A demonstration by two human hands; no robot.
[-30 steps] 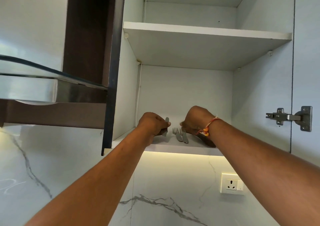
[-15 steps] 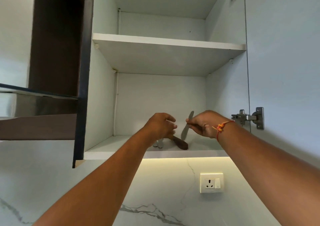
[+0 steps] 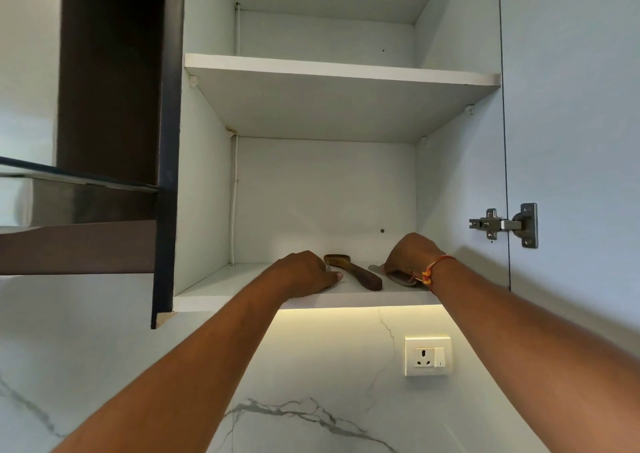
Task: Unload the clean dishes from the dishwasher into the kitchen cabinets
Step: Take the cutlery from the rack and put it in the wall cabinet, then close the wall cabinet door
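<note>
Since half a second ago both hands have dropped to the lower shelf (image 3: 221, 284); the knife the right hand held upright then is down flat now, and the wooden tool lies clear between the hands.

Far left: dark hood (image 3: 86, 206) beside the cabinet, dark side panel edge running down to its corner.

Left arm: reaches up from lower left, forearm straight, wrist crossing the shelf's front edge. Left hand (image 3: 304, 272) palm down on the shelf, knuckles up, fingers curled under, thumb tip pointing right along the board. Grip: closed fist shape, but cannot tell whether anything is inside it; the forks seen before are hidden.

Centre: wooden tool (image 3: 356, 272) lies flat on the shelf, rounded end at the back just beside the left hand, handle running forward and right. Touching neither hand that I can see.

Right hand (image 3: 410, 256): back of hand toward camera, fingers bent downward, pressing on the knife (image 3: 394, 276), whose metal blade tip shows to the hand's left, flat on the shelf. Grip narrow, fingers closed over the knife. Red-orange thread (image 3: 434, 269) on the wrist. Right forearm runs down to the lower right.

Upper shelf (image 3: 339, 71) bare on its visible underside. Hinge (image 3: 502, 225) on the open door at right. Socket (image 3: 428, 355) on the marble wall below.
</note>
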